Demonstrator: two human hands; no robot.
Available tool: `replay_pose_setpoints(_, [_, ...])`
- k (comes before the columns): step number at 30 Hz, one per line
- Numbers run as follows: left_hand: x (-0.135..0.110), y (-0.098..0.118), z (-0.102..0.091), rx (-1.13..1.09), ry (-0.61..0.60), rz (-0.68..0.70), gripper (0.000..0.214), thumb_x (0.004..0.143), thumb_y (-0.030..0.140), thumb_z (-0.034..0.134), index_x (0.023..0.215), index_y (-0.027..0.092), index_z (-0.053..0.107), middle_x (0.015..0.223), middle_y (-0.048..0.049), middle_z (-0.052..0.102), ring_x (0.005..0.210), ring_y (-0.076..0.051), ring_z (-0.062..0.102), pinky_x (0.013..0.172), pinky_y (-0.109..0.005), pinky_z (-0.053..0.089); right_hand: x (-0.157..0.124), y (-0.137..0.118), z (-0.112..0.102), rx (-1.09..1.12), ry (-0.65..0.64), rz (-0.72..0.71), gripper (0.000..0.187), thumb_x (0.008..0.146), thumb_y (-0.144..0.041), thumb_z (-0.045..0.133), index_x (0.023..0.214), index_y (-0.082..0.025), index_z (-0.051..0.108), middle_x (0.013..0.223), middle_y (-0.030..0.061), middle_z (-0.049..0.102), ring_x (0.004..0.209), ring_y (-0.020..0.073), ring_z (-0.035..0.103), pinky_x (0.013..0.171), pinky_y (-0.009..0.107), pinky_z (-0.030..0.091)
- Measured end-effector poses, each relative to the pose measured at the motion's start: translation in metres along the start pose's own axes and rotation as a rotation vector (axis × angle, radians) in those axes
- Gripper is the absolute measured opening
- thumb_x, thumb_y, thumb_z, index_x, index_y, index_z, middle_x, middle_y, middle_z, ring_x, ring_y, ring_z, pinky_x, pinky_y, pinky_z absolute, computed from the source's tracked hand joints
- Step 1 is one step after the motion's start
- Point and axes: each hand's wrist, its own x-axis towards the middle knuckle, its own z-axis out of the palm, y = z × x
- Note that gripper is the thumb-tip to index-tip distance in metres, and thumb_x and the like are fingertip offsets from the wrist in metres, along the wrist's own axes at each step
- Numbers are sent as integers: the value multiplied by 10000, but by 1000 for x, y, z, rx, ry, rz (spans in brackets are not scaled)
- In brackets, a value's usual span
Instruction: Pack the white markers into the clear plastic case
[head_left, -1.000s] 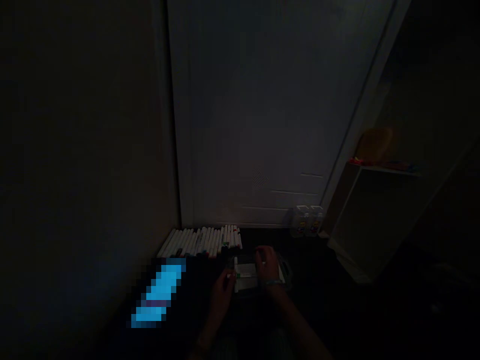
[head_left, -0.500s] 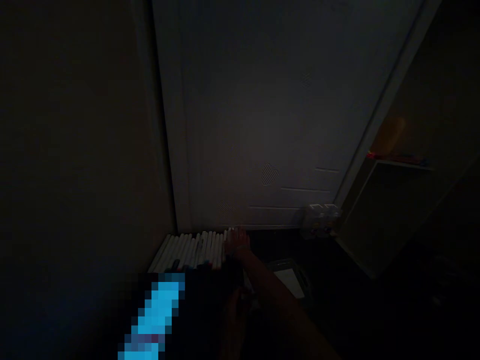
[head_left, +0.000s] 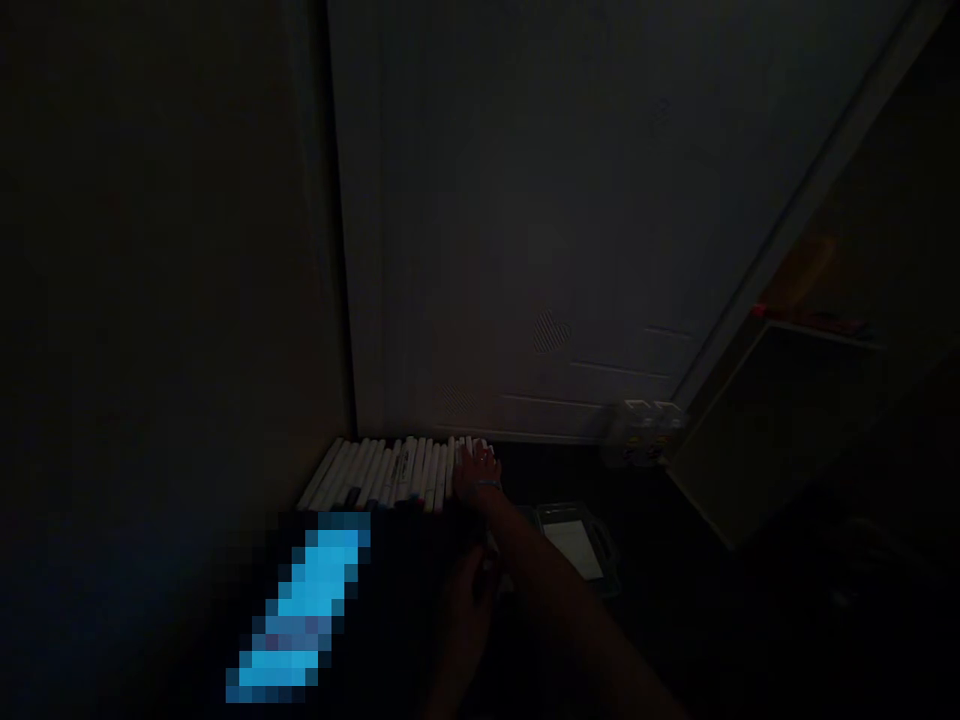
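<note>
In dim light, a row of white markers (head_left: 367,475) lies side by side along the foot of a pale panel. My right hand (head_left: 478,472) rests on the right end of this row, its fingers spread over the last markers; a thin light band circles the wrist. Lower down and nearer to me is my left hand (head_left: 472,578), beside my right forearm. Darkness hides its fingers and anything in them. Right of my forearm lies a clear plastic case (head_left: 609,560) with a white sheet (head_left: 574,548) in it.
The pale panel (head_left: 525,230) with embossed hearts rises behind the markers. A bright blue pixelated patch (head_left: 307,600) lies at lower left. Clear containers (head_left: 643,435) stand near the panel's right foot, beside a dark cabinet or box (head_left: 780,420) with a reddish item on top.
The view has tilted and shifted slightly, so the markers and case appear higher. My right hand stays at the right end of the row; my left hand shows slightly higher.
</note>
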Motion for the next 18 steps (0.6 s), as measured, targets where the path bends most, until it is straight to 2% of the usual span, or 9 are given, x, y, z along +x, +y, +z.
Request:
replay_pose_setpoints(6, [-2, 4, -2, 7, 4, 30, 348, 793, 402, 439, 1017, 186, 595, 1067, -101, 644, 963, -226, 605, 837, -340, 469, -3, -3, 1, -4, -24, 29, 540, 875, -398, 355, 1389, -274, 244, 1478, 81, 133, 1323, 290, 161, 1000, 515, 153])
replay_pose_setpoints(13, [1, -5, 1, -24, -9, -10, 370, 771, 407, 465, 1031, 176, 591, 1092, -113, 630, 996, -243, 588, 858, -355, 451, 1, -1, 0, 43, -37, 33, 628, 861, -449, 391, 1412, -245, 172, 1477, 112, 114, 1326, 303, 147, 1008, 506, 161])
replay_pose_setpoints(18, [0, 1, -1, -47, -21, 13, 329, 778, 433, 469, 956, 193, 605, 1006, -81, 653, 942, -228, 593, 847, -335, 443, -4, 8, -17, 30, 6, 5, 585, 867, -473, 380, 1388, -231, 268, 1452, 129, 206, 1279, 299, 284, 984, 476, 247])
